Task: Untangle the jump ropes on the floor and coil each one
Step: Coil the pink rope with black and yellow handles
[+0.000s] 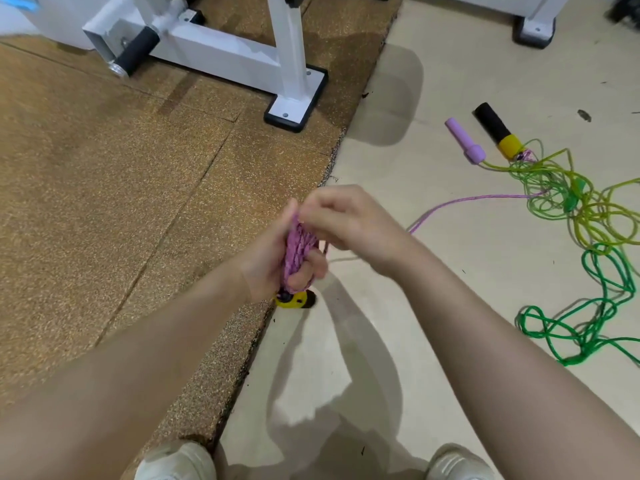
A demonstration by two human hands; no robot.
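My left hand grips a bundle of purple rope coils, with a yellow and black handle sticking out below the fist. My right hand pinches the purple rope at the top of the bundle. The loose purple rope trails right across the floor into a tangle of yellow-green rope. A darker green rope loops below that tangle. A purple handle and a black and yellow handle lie at the tangle's upper end.
A white metal equipment frame with a black-edged foot plate stands on the brown speckled mat at the upper left. Another white frame foot sits at the top right. My two white shoes show at the bottom.
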